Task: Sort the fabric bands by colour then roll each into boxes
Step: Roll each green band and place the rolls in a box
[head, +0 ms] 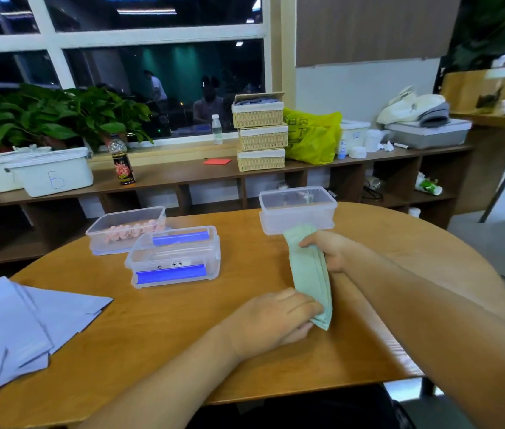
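The fingers [302, 305] of the left hand [271, 320], at lower centre of the frame, are curled together over the near end of a stack of green fabric bands [308, 274], with the thumb beneath, pinching it. Just above, right of centre, the right hand [330, 252] grips the same stack higher up: its thumb lies across the top face and the other fingers wrap behind the right edge. The stack runs as a long flat strip between the two hands, and its far end reaches the front wall of a clear lidded box [297, 212]. Whether the strip rests on the surface below or is lifted off it, I cannot tell.

All this is over a round wooden counter [167, 329]. Left of centre stand two more clear boxes: one box [99, 243] holding pink rolls [133, 229], and just in front of it a box with blue clips [173, 261] on its lid. At the lower left edge lies a loose pile of lilac fabric bands [12, 329], flat and overlapping.

Behind the counter, across the middle of the frame, a long wooden shelf [183, 171] carries white tubs [50, 174], a dark bottle [122, 162], three stacked wicker baskets [262, 137] and a yellow-green bag [313, 134], with leafy plants [43, 116] and a dark window [167, 72] above
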Tool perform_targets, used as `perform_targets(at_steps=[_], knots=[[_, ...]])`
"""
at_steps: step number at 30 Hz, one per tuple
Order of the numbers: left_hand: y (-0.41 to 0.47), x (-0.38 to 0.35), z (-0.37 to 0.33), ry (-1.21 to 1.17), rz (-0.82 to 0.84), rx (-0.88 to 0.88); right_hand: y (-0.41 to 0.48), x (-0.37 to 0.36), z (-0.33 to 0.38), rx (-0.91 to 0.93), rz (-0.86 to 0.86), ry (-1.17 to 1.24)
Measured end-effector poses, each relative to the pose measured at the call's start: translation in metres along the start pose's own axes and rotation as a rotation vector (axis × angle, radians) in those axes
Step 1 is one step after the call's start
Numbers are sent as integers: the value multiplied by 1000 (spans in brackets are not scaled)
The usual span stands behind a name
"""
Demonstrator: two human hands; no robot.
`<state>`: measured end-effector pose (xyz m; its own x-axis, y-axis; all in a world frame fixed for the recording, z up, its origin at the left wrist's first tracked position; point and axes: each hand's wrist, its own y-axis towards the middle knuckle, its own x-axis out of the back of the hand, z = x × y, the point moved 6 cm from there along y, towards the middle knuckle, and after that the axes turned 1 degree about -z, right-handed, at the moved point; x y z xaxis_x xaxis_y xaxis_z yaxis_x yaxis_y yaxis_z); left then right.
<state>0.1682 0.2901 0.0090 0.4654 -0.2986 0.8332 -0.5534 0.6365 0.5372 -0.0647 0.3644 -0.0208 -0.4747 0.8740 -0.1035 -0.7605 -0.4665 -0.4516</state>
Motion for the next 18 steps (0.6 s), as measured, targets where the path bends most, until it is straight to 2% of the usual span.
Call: perform_targets(at_steps=[3, 10, 15, 18], knots=[[21, -21, -5, -3, -12, -25, 10, 16, 5, 32, -43, -57], [57, -39, 11, 42, 1, 45, 31, 37, 29, 78, -150, -197], [58, -54, 2, 59, 92, 12, 38, 45, 30, 132, -232, -234], [51, -58, 4, -20, 129, 69, 42, 50, 33, 192, -283, -382]])
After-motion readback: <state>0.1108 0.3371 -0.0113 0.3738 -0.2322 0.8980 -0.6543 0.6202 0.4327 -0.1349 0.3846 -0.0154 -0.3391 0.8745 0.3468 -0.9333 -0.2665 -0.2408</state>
